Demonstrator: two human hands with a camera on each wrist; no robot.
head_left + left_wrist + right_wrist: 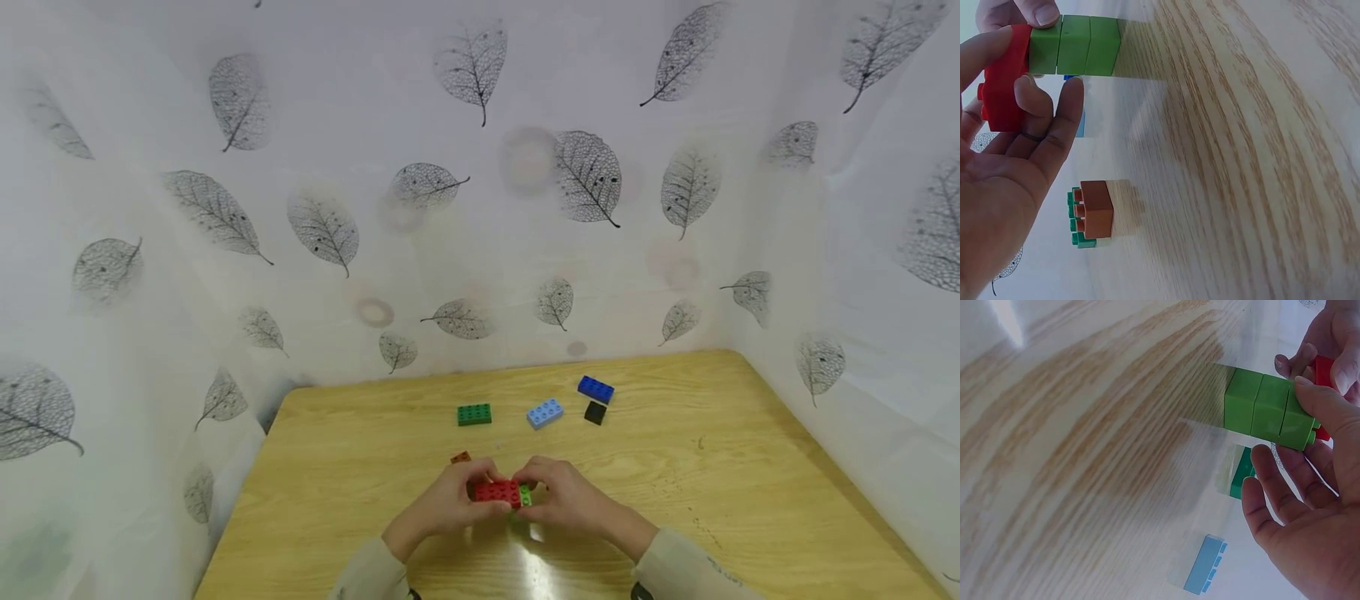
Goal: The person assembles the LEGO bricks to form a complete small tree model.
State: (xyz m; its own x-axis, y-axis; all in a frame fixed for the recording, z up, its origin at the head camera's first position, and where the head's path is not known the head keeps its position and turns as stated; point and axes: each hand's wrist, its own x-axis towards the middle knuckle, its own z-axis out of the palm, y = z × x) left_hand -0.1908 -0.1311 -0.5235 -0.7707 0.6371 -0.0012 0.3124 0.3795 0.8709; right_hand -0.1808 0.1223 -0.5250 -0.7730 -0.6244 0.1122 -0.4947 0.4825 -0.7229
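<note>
In the head view my left hand (452, 498) grips a long red toy building brick (497, 492) between thumb and fingers. The red brick lies across the top of a light green stack (526, 496), whose studs show past its right end. Three green bricks (1266, 405) make up this upright stack on the table in the right wrist view. My right hand (572, 498) pinches the top green brick, thumb on the near side. The left wrist view shows the red brick (1005, 103) meeting the stack's top; whether it is fully pressed down I cannot tell.
Just beyond my left hand lies an orange-brown brick (461, 457). Farther back on the wooden table (337, 467) are a dark green brick (474, 414), a light blue brick (544, 413), a dark blue brick (596, 389) and a small black brick (595, 412). A leaf-patterned curtain (510, 250) surrounds the table.
</note>
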